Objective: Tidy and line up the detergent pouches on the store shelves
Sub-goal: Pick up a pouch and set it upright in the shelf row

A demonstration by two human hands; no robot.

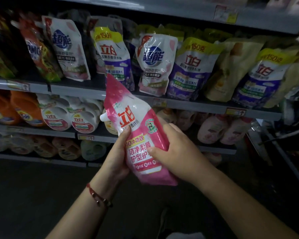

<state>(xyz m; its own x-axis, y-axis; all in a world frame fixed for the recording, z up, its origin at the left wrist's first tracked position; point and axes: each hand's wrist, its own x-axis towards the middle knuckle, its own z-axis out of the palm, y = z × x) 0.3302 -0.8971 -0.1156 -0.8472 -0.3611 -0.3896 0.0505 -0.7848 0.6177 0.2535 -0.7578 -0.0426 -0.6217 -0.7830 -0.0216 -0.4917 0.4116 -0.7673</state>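
A pink detergent pouch (138, 135) is up in the air in front of the shelves, tilted with its pointed top leaning left and its white spout (104, 117) jutting from the left edge. The left hand (118, 153) curls round the pouch's left side from behind, thumb pressed on the printed face, and the right hand (173, 149) clasps the lower right edge, thumb across the front; both grip it, which I take as steadying a floppy, liquid-filled bag and reading its label before choosing a slot. A red string bracelet (97, 195) sits on the left wrist. Just behind the pouch's tip, the pouch shelf (76, 89) carries a ragged row: white-and-pink pouches (155, 64), purple-and-white pouches (188, 69) with yellow tops, and a beige pouch (230, 69), all leaning at different angles and overlapping. A dark gap shows near the left white pouch (67, 49), though the light is dim and I cannot tell how deep it runs. Below stand orange bottles (16, 107) and white bottles (69, 116). No matching pink pouch shows in the row, so finding its place looks like the snag, with slumped neighbours crowding any opening.
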